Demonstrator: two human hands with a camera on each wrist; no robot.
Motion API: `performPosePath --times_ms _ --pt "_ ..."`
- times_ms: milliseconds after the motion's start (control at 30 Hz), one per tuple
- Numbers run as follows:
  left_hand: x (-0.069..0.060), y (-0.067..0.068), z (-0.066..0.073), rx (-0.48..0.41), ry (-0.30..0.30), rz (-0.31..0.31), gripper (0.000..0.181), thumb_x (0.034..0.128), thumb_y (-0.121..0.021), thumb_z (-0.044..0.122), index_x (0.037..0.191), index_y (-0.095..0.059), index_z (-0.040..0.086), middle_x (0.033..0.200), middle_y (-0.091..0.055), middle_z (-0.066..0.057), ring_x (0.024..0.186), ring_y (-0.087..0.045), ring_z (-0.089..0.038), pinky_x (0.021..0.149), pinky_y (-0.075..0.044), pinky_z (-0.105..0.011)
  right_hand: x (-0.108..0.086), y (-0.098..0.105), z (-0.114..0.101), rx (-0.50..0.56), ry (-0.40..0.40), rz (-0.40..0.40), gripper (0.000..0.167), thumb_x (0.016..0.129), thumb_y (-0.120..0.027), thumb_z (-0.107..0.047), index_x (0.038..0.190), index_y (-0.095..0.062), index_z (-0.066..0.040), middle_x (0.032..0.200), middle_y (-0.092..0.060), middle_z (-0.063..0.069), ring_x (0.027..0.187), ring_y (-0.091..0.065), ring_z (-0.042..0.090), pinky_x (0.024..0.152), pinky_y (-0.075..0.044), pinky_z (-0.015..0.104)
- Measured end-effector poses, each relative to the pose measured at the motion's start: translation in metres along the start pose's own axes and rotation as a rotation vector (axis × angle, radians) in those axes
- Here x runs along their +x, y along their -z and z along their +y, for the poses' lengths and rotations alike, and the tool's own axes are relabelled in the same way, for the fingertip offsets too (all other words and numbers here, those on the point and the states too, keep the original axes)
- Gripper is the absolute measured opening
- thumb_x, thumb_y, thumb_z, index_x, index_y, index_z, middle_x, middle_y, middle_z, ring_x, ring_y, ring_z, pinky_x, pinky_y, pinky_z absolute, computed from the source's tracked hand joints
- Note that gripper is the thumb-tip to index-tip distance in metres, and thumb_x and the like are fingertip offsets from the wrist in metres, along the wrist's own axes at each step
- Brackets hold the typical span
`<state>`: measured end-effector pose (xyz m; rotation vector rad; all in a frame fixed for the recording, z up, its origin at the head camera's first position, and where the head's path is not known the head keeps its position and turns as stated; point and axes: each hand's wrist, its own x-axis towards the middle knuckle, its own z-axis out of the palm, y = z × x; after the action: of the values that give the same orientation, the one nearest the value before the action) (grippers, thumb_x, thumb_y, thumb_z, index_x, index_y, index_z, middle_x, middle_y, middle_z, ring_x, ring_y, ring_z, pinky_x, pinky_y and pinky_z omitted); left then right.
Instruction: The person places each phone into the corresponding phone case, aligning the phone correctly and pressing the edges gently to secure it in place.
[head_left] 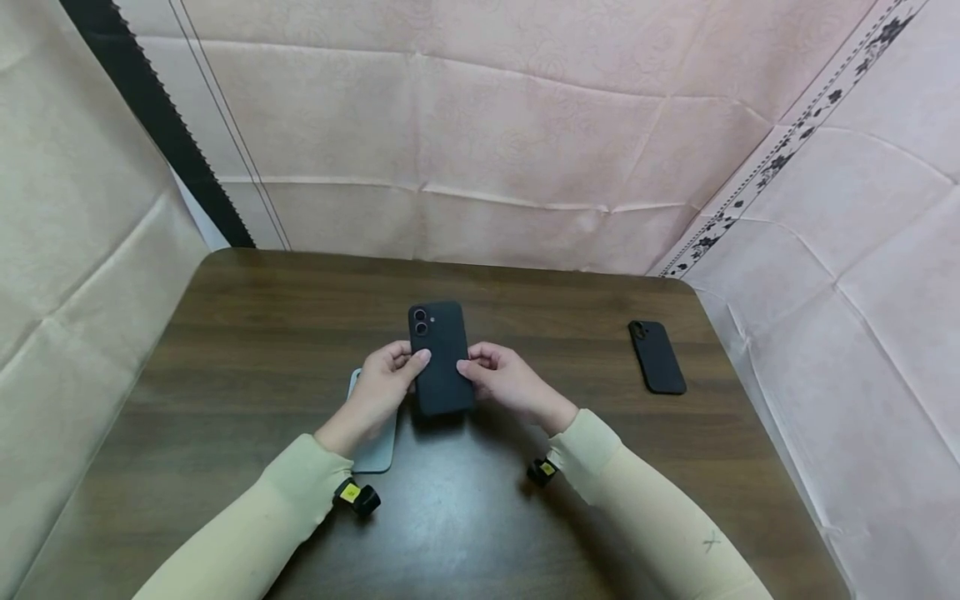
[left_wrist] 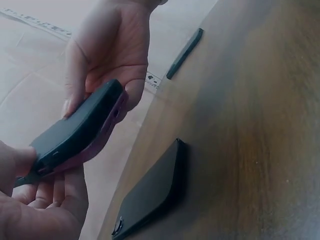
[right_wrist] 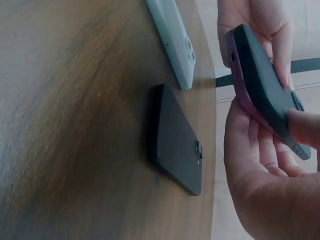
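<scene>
A dark phone case is held above the table between both hands, its camera holes at the upper left. In the wrist views, a purple-edged phone shows along the underside of the dark case. My left hand pinches the left side, thumb on top and fingers beneath. The opposite side is gripped by my right hand, its thumb also on the back. Below the hands, a black phone or case lies on the table; the held one seems to hide it in the head view.
Partly under my left forearm, a light blue phone or case lies on the brown wooden table. Another black case rests near the right edge. Pale cloth hangs behind the table and at both sides.
</scene>
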<state>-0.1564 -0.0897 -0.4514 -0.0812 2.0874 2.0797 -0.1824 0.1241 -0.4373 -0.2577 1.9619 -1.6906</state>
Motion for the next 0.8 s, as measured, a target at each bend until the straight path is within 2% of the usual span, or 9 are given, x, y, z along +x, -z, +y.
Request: performPosePath --times_ms 100,267,367,567,800 --pt "0.0010 0.0012 -0.0007 -0.005 0.015 -0.045 0.035 0.0964 -0.061 0.030 0.122 -0.058 0.006 0.108 -0.068 -0.011 0.092 -0.065 -0.022 0.080 -0.055 -0.034 -0.0008 -0.0002 -0.0013 0.002 0.011 0.008 0.023 0.098 -0.060 -0.021 0.109 -0.057 -0.001 0.100 -0.068 0.017 0.088 -0.070 0.029 0.079 -0.056 0.042" --pt "-0.0001 0.0024 -0.0023 -0.008 0.061 -0.215 0.036 0.0971 -0.061 0.020 0.128 -0.053 0.004 0.117 -0.065 -0.014 0.103 -0.065 -0.023 0.086 -0.053 -0.039 -0.0012 0.0012 -0.0025 0.007 0.029 0.071 0.021 0.098 -0.059 -0.019 0.109 -0.057 -0.001 0.098 -0.068 0.015 0.085 -0.069 0.026 0.078 -0.056 0.040" --pt "-0.0013 0.0026 -0.0033 -0.025 0.057 -0.276 0.036 0.0970 -0.061 0.016 0.128 -0.052 0.001 0.119 -0.063 -0.017 0.105 -0.065 -0.024 0.087 -0.052 -0.043 -0.0008 0.0017 -0.0044 0.018 0.047 0.110 0.021 0.098 -0.059 -0.019 0.109 -0.058 -0.001 0.098 -0.067 0.014 0.083 -0.067 0.024 0.078 -0.056 0.039" --pt "-0.0021 0.0024 -0.0028 -0.025 -0.012 -0.233 0.031 0.0970 -0.061 0.015 0.125 -0.055 0.002 0.114 -0.065 -0.016 0.102 -0.066 -0.024 0.086 -0.052 -0.045 -0.0006 0.0011 -0.0079 0.064 0.036 0.112 0.022 0.099 -0.058 -0.019 0.112 -0.057 -0.002 0.103 -0.067 0.015 0.086 -0.067 0.023 0.080 -0.056 0.039" --pt "-0.0014 0.0021 -0.0048 -0.012 -0.022 -0.186 0.028 0.0968 -0.061 0.014 0.121 -0.056 0.001 0.111 -0.065 -0.016 0.099 -0.067 -0.023 0.083 -0.054 -0.039 0.0001 0.0001 -0.0049 0.058 0.011 0.071 0.026 0.097 -0.060 -0.019 0.117 -0.056 -0.003 0.105 -0.065 0.016 0.092 -0.065 0.024 0.085 -0.054 0.040"
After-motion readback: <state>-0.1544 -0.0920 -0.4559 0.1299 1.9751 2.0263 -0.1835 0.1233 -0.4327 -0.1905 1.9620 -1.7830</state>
